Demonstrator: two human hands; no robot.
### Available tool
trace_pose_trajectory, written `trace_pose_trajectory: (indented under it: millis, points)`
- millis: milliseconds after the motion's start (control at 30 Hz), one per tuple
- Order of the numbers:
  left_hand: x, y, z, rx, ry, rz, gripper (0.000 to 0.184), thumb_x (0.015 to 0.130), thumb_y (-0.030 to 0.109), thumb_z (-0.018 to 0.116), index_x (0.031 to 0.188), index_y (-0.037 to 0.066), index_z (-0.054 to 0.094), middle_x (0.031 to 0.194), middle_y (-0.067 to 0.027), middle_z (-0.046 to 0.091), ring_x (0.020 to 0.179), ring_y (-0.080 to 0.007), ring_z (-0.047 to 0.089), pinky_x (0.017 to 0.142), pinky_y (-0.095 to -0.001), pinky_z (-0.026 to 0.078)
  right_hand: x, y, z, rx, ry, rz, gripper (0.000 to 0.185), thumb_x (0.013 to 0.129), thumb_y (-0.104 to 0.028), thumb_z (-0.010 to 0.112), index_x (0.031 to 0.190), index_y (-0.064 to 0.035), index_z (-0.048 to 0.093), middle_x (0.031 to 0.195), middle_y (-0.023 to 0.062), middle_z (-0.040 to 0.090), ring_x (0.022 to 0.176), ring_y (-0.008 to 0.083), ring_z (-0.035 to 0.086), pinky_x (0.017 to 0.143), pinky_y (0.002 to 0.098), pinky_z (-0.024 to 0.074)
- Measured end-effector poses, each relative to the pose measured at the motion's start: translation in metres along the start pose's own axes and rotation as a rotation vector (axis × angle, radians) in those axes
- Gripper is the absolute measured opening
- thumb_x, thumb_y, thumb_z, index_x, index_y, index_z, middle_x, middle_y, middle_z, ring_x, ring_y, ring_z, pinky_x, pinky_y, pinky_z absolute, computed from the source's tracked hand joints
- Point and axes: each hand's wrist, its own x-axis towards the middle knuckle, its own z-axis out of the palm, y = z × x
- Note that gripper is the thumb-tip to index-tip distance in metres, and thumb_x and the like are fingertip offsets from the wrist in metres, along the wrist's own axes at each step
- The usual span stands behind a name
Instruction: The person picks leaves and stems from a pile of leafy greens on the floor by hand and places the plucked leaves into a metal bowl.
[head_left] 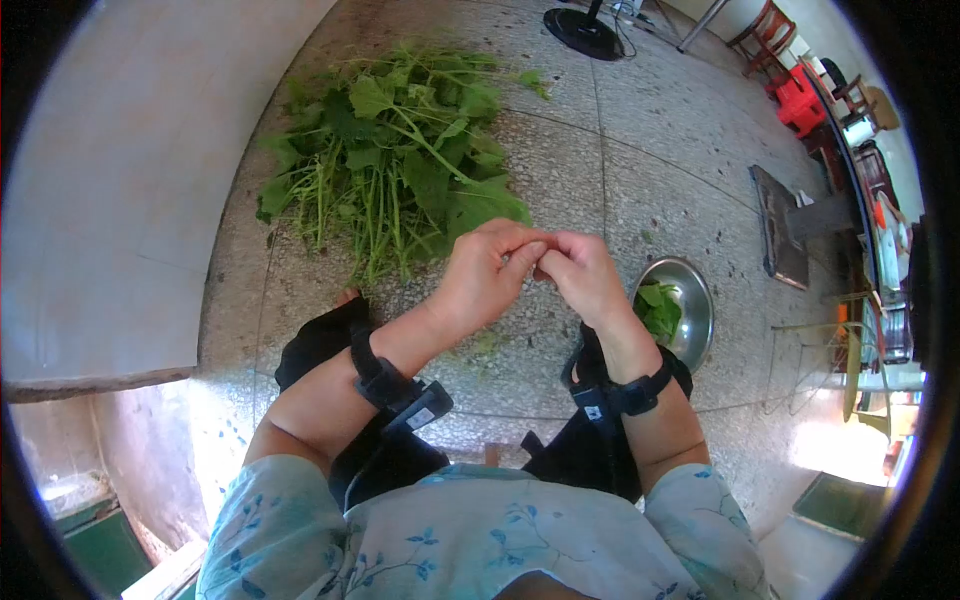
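Observation:
My left hand point(485, 272) and my right hand point(585, 277) meet in front of me, with thumbs and fingers pinched together. A large green leaf point(485, 205) lies just behind my left hand, and I cannot make out whether its stem reaches my fingers. Whatever the fingertips grip is too small or hidden to name. Beyond my left hand, a heap of leafy green stems point(400, 150) is spread on the floor. To the right of my right hand stands a round metal bowl point(697, 305) with some green leaves point(658, 312) inside.
A pale board or panel point(130, 190) rises along the left. At the top is a round black stand base point(585, 34). Farther right are a dark flat platform point(778, 225), a red plastic stool point(798, 102) and a cluttered table edge point(850, 165). The floor point(550, 370) is speckled stone.

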Motion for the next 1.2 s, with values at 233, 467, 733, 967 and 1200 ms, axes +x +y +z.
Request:
trace_pose_trajectory:
  millis: [233, 467, 733, 967, 1200]
  points:
    - [0.005, -0.001, -0.004, 0.054, 0.171, 0.169, 0.016, 0.079, 0.006, 0.054, 0.094, 0.000, 0.056, 0.086, -0.0060, 0.056, 0.077, -0.0127, 0.052, 0.066, -0.0234, 0.042, 0.000, -0.010, 0.007, 0.319, -0.023, -0.147, 0.008, 0.079, -0.003, 0.050, 0.085, 0.0001, 0.055, 0.076, 0.0012, 0.054, 0.071, 0.0062, 0.049, 0.062, 0.0200, 0.0391]
    - [0.007, -0.005, -0.018, -0.204, 0.164, -0.065, 0.009, 0.082, 0.006, 0.050, 0.086, -0.001, 0.054, 0.074, 0.0001, 0.054, 0.069, -0.0047, 0.047, 0.061, -0.0190, 0.040, 0.011, -0.008, 0.028, 0.351, -0.020, -0.198, 0.004, 0.080, -0.004, 0.050, 0.079, -0.0003, 0.051, 0.073, -0.0006, 0.050, 0.069, 0.0058, 0.047, 0.062, 0.0197, 0.0381]
    - [0.006, -0.002, -0.028, -0.093, 0.208, -0.086, 0.009, 0.082, 0.006, 0.049, 0.083, -0.001, 0.054, 0.069, 0.0001, 0.053, 0.065, -0.0041, 0.046, 0.056, -0.0199, 0.039, 0.017, 0.000, 0.040, 0.453, -0.071, -0.180, 0.005, 0.080, -0.005, 0.049, 0.079, -0.0009, 0.049, 0.072, 0.0006, 0.051, 0.069, 0.0062, 0.048, 0.062, 0.0207, 0.0394]
    - [0.008, -0.018, -0.032, -0.155, 0.203, -0.139, 0.010, 0.082, 0.007, 0.049, 0.084, -0.001, 0.053, 0.073, -0.0011, 0.054, 0.064, -0.0053, 0.048, 0.056, -0.0200, 0.040, 0.011, -0.010, 0.042, 0.446, -0.063, -0.058, 0.005, 0.079, -0.006, 0.049, 0.078, -0.0012, 0.050, 0.071, 0.0005, 0.052, 0.068, 0.0066, 0.049, 0.062, 0.0215, 0.0410]
    - [0.012, -0.023, -0.042, -0.434, 0.097, -0.233, 0.013, 0.082, 0.010, 0.050, 0.086, -0.001, 0.054, 0.074, -0.0014, 0.056, 0.064, -0.0058, 0.049, 0.057, -0.0205, 0.042, 0.011, -0.001, 0.044, 0.415, -0.075, -0.108, 0.005, 0.079, -0.006, 0.049, 0.078, -0.0013, 0.051, 0.070, 0.0004, 0.052, 0.067, 0.0068, 0.049, 0.061, 0.0208, 0.0402]
